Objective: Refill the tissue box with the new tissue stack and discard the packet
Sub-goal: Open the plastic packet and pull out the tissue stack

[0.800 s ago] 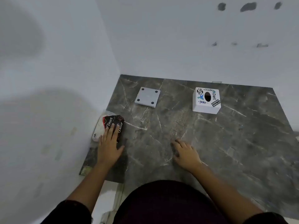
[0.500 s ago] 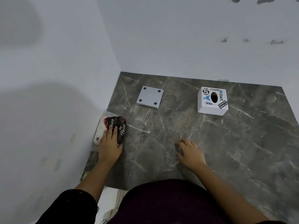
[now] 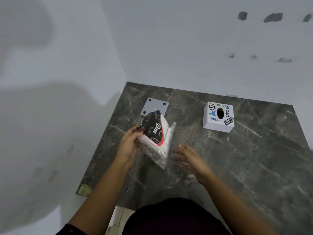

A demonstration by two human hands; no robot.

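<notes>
My left hand [image 3: 129,146] grips a clear plastic tissue packet [image 3: 155,138] with a black and red printed label, held tilted above the dark marble counter. White tissues show inside the packet. My right hand [image 3: 189,159] hovers just to the right of the packet, fingers spread, not touching it. The white tissue box [image 3: 218,117], covered in stickers with an oval hole on top, stands at the back right of the counter. A flat white square panel [image 3: 155,106] with dark dots at its corners lies at the back left, partly hidden behind the packet.
The marble counter [image 3: 254,158] fits into a corner, with white walls at the left and back. Its front edge runs near my body, with a gap at the lower left.
My left hand lifted the packet off the counter's left edge and brought it toward the middle. My right hand rose from the counter and moved up beside the packet.
</notes>
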